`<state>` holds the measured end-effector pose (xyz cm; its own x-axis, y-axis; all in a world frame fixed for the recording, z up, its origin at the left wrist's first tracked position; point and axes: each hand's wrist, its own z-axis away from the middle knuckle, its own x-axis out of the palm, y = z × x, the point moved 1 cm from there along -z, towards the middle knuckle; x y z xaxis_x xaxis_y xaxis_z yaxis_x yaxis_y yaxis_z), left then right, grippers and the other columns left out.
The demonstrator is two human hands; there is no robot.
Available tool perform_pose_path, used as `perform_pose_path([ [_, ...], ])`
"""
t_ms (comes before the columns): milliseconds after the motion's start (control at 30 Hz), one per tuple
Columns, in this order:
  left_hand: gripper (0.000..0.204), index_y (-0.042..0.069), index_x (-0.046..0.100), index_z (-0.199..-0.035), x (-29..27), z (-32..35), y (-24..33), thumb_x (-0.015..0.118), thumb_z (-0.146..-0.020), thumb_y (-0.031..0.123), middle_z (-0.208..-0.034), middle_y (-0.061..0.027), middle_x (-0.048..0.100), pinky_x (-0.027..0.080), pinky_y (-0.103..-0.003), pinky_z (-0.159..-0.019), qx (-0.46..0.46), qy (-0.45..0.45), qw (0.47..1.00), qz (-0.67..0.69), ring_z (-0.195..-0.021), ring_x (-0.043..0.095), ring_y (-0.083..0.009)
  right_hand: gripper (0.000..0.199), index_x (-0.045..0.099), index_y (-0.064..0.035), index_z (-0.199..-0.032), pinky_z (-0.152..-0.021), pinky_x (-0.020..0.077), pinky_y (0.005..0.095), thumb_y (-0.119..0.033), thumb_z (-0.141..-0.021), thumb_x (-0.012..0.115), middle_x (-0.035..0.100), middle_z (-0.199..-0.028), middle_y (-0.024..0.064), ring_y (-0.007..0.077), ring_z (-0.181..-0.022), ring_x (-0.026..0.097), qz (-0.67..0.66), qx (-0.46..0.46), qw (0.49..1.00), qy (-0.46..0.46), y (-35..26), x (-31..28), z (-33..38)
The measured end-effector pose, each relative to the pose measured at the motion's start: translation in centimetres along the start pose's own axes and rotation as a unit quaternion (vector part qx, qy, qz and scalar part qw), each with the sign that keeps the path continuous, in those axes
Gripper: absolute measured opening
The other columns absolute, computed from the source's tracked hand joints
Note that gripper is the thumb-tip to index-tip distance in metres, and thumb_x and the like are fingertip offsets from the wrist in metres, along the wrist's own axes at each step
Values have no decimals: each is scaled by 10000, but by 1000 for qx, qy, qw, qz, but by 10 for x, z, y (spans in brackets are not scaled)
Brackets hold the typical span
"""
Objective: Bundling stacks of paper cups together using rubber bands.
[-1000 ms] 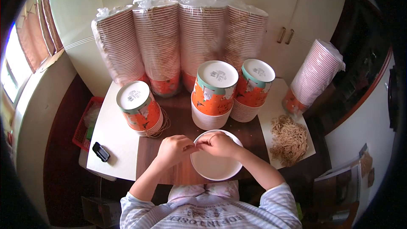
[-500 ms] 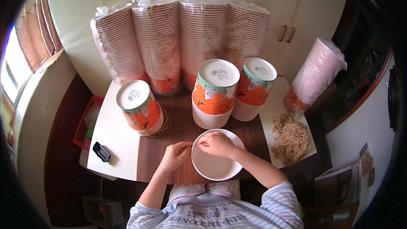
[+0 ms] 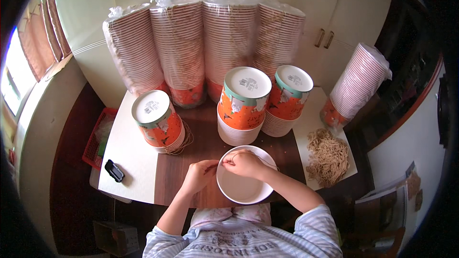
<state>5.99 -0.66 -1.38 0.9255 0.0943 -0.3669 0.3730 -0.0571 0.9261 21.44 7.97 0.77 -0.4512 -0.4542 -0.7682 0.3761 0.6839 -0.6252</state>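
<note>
A white paper bowl [image 3: 244,188] sits open side up at the table's front edge. My right hand [image 3: 245,164] rests over its far rim, fingers pinched on a thin brown string. My left hand [image 3: 200,176] is just left of the bowl, fingers curled on the same string. Three upside-down stacks of orange paper bowls stand behind: one at the left [image 3: 157,120], one in the middle [image 3: 244,105], one to the right [image 3: 287,99].
Tall plastic-wrapped stacks of bowls [image 3: 205,43] line the back, with another leaning at the right [image 3: 356,86]. A heap of brown strings [image 3: 329,156] lies on a white sheet at the right. A small black object [image 3: 114,170] lies at the left; a red basket [image 3: 98,136] stands beside the table.
My left hand moved down and left, off the bowl's rim, and the two hands came apart a little. The bowl has stayed in place.
</note>
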Motion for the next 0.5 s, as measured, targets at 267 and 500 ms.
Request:
perform_pose_path([
  [267,207,5,618,-906,-3,-8,-4,577,-703,-3,-798,-151,613,484,-319,-643,110,11,987,-121,-723,607,-283,155,638,-44,-824,-671,467,351,-173,-768,572,627,-766,113,258,-727,608,-12,-24,1000,8,-4,-2,-4],
  [500,168,-10,588,-836,-5,-3,-3,585,-670,13,-784,-130,571,488,-312,-614,103,-67,985,-121,-683,599,-250,162,643,-63,-846,-692,462,338,-195,-769,590,628,-796,101,231,-760,602,-17,-68,993,-95,-3,-12,-5],
])
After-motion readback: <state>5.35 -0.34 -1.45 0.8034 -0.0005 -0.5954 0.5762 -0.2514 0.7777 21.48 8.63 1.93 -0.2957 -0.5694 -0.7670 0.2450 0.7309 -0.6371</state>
